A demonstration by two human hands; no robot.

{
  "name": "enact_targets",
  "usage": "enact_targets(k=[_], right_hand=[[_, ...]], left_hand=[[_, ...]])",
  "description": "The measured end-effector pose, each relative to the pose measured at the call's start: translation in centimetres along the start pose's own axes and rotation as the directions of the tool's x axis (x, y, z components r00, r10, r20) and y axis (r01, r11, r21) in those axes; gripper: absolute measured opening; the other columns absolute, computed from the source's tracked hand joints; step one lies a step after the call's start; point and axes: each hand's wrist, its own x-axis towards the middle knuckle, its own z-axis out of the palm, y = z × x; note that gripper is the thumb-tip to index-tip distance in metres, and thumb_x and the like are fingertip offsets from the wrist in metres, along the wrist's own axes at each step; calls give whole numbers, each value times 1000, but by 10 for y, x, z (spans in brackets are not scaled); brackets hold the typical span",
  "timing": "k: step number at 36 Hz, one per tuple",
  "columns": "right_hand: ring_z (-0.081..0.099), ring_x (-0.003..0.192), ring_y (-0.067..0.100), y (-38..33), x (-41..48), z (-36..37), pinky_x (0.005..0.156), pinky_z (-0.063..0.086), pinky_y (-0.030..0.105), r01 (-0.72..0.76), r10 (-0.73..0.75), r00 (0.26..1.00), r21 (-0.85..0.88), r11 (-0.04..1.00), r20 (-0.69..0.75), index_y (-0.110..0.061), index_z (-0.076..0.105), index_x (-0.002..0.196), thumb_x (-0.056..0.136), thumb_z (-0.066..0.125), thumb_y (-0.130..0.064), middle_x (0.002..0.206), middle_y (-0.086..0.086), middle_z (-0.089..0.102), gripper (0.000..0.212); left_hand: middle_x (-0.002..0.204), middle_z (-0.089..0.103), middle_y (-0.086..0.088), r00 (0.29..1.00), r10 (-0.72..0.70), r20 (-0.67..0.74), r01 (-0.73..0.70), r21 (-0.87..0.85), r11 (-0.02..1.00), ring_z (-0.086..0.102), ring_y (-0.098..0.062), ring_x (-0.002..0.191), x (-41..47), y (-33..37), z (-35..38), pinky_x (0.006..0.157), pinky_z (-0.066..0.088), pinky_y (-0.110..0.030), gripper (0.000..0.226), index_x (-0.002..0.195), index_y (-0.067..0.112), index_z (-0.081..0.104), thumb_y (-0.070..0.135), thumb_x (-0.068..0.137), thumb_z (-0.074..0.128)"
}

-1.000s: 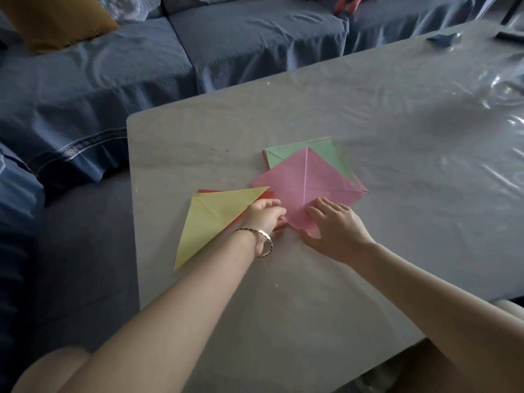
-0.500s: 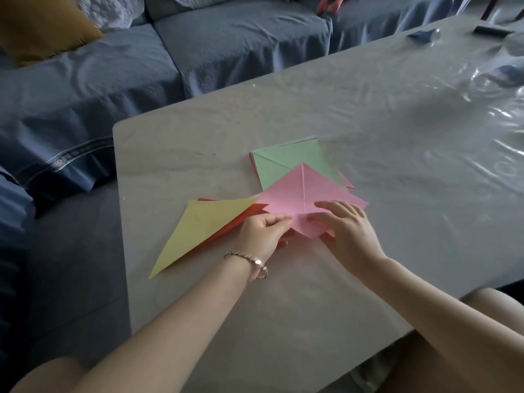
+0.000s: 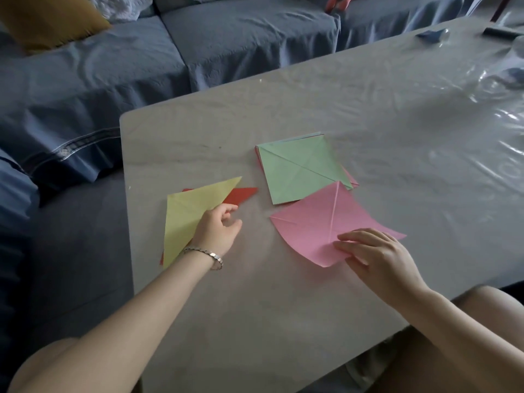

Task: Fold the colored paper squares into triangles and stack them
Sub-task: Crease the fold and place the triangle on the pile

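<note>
A creased pink paper square (image 3: 326, 222) lies near the table's front, its near edges curling up. My right hand (image 3: 374, 253) holds its near corner, fingers on top. Behind it sits a stack of paper squares with a green sheet (image 3: 297, 168) on top. To the left a yellow folded triangle (image 3: 187, 214) lies over a red triangle (image 3: 241, 195). My left hand (image 3: 218, 231), with a bracelet on the wrist, hovers at the yellow triangle's right edge with loosely curled fingers and holds nothing.
The papers lie on a grey table (image 3: 283, 293) under clear plastic film. A blue sofa (image 3: 226, 38) with a mustard cushion (image 3: 48, 18) runs behind and to the left. A small blue object (image 3: 431, 34) and a dark item (image 3: 499, 31) sit at the far right.
The pink sheet has come off the stack toward me and to the right, held by my right hand. My left hand let go of it and moved left to the yellow triangle.
</note>
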Motion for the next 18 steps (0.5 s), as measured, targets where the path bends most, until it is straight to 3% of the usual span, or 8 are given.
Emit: enact_targets(k=[3,6,9,11,13,14,16,18], right_hand=[[69,78,21,-4,5,0,69,56,34,-11,12,1000,13,1000,-11,-12,76,83,67,66,-10,86,1,72,18],[68,77,21,-10,10,0,68,55,31,-13,14,999,27,1000,-33,-10,76,81,67,66,-8,84,1,72,17],[66,81,18,-17,15,0,76,49,25,-18,21,998,59,998,-52,-11,75,86,79,57,-15,87,-1,72,20],[65,85,16,-24,17,1,80,46,23,-12,15,999,101,995,-31,-12,74,92,83,50,-20,92,-1,72,27],[64,91,15,-32,16,3,86,45,22,12,-13,1000,146,989,4,-13,73,97,84,50,-21,97,-1,71,29],[64,94,14,-35,15,4,89,44,22,32,-38,999,174,984,27,-14,73,100,84,50,-21,101,-1,70,28],[61,101,12,-40,10,8,93,43,23,81,-102,992,250,965,71,-15,72,103,87,51,-24,106,-1,69,28],[57,105,12,-40,4,12,94,41,24,125,-170,979,322,938,116,-15,71,103,94,45,-29,108,-1,68,31]], left_hand=[[106,59,-4,989,137,-53,-124,206,971,55,-11,82,4,-3,-10,73,38,-18,25,105,14,63,7,81,61],[98,61,-9,937,348,-35,-284,503,816,58,-31,86,8,-14,-18,74,45,-35,30,99,8,67,2,70,69],[99,62,-14,938,346,-20,-272,576,771,58,-37,90,8,-23,-23,77,46,-42,35,99,6,68,1,64,74],[99,62,-15,926,370,-67,-291,497,818,57,-36,89,2,-18,-20,81,48,-40,32,99,4,68,1,67,74],[97,62,-11,936,325,-131,-288,240,927,58,-26,87,-9,1,-17,81,50,-30,25,100,5,66,7,76,70],[97,62,-8,966,227,-124,-219,77,973,58,-18,86,-16,13,-16,79,49,-19,23,102,7,65,12,80,67],[102,60,-2,999,25,40,-20,-119,993,56,-9,88,-25,25,-12,72,41,-4,30,111,11,58,24,84,63],[112,55,1,984,-53,169,69,-92,993,55,-10,95,-31,25,-8,79,43,-14,47,122,17,49,34,82,65]])
